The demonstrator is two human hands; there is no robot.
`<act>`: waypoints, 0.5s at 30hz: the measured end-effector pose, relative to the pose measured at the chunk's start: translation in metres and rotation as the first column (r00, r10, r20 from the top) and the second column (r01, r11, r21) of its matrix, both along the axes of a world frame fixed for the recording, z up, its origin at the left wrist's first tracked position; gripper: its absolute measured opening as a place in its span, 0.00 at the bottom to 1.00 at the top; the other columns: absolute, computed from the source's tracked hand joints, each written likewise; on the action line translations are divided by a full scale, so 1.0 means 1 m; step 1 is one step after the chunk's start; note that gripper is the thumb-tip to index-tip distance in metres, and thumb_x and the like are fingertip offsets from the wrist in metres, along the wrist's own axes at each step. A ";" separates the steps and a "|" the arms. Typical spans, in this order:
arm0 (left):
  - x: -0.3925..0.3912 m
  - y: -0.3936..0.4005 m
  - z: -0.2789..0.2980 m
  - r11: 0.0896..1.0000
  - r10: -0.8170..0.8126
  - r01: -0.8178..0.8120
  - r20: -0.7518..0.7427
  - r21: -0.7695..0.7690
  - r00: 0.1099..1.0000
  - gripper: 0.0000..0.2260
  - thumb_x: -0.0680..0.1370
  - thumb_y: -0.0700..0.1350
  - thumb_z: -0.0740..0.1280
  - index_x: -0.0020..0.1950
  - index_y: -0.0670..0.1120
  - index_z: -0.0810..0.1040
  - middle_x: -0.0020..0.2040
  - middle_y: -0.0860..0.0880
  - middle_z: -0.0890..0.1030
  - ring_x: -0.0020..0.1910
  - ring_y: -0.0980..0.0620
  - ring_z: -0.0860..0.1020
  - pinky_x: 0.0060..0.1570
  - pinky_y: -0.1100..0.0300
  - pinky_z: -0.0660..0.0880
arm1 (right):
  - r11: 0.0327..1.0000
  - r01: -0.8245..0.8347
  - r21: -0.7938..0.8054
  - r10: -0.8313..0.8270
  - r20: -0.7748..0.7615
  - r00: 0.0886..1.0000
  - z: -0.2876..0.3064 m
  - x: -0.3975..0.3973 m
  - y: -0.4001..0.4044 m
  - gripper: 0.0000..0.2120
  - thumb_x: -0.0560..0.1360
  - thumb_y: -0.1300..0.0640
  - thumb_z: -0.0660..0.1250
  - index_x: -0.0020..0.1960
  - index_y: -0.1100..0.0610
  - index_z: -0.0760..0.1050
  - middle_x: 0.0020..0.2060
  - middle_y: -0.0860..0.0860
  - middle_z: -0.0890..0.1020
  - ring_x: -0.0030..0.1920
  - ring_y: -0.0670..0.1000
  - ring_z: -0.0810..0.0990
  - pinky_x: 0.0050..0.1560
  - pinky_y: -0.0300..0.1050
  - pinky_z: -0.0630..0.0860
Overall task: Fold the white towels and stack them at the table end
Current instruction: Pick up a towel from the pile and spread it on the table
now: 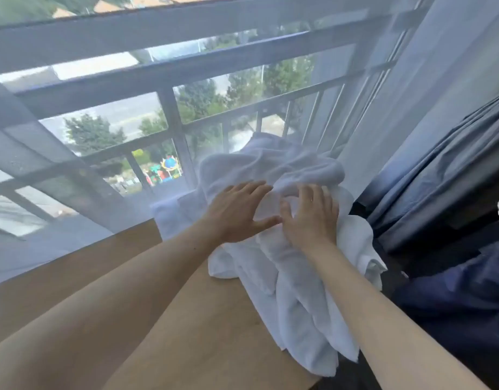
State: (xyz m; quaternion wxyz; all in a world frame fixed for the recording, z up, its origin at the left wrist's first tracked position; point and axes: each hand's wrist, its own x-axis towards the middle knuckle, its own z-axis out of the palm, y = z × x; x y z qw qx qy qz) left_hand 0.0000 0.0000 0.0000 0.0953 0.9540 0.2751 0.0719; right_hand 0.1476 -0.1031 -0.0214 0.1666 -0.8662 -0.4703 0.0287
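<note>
White towels: unfolded heap along right edge of tabletop, spilling over it, piled toward far end. Left hand, right hand: side by side, fingers spread flat on heap, gripping nothing, probably sorting one out. Sheer curtain beyond far edge.

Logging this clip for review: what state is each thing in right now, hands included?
White towels: unfolded, crumpled in a heap on the table's right side, partly hanging over the edge.
Left hand: fingers spread, resting flat on the heap.
Right hand: fingers spread, pressing on the heap.
Table: wooden top, bare to the left of the heap.
Sheer curtain: drawn across the window.
Dark curtain: gathered at the right.
</note>
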 end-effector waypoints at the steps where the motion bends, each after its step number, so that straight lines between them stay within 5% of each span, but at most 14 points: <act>1: 0.010 0.001 -0.002 0.999 -0.005 0.005 -0.011 -0.039 1.000 0.39 0.74 0.74 0.54 0.79 0.52 0.63 0.79 0.54 0.65 0.77 0.51 0.63 0.71 0.52 0.61 | 1.000 0.016 0.014 -0.015 -0.048 0.999 -0.004 0.007 -0.001 0.23 0.81 0.43 0.58 0.69 0.57 0.69 0.67 0.54 0.72 0.72 0.59 0.64 0.71 0.57 0.59; 5: 0.030 0.001 -0.013 0.951 -0.004 -0.023 -0.087 -0.307 0.996 0.46 0.68 0.78 0.56 0.80 0.55 0.55 0.78 0.54 0.64 0.73 0.49 0.69 0.65 0.54 0.66 | 0.996 0.026 0.083 -0.002 -0.281 0.960 -0.027 0.022 0.002 0.18 0.81 0.46 0.60 0.58 0.61 0.74 0.57 0.57 0.77 0.63 0.59 0.71 0.68 0.51 0.64; 7: 0.031 0.003 -0.021 0.936 0.037 -0.063 -0.083 -0.346 0.996 0.47 0.68 0.78 0.60 0.80 0.54 0.55 0.78 0.54 0.65 0.73 0.50 0.68 0.64 0.57 0.66 | 0.990 0.041 0.135 -0.003 -0.272 0.962 -0.036 0.022 0.006 0.16 0.80 0.48 0.62 0.54 0.63 0.74 0.54 0.58 0.77 0.60 0.60 0.72 0.66 0.52 0.65; 15: 0.053 0.013 -0.042 0.835 0.348 -0.318 -0.017 -0.449 0.938 0.24 0.80 0.63 0.62 0.70 0.50 0.71 0.66 0.49 0.73 0.65 0.49 0.71 0.57 0.59 0.65 | 0.951 0.135 0.279 -0.082 -0.193 0.978 -0.045 0.013 0.027 0.10 0.72 0.55 0.64 0.42 0.63 0.75 0.42 0.61 0.79 0.47 0.63 0.76 0.46 0.55 0.68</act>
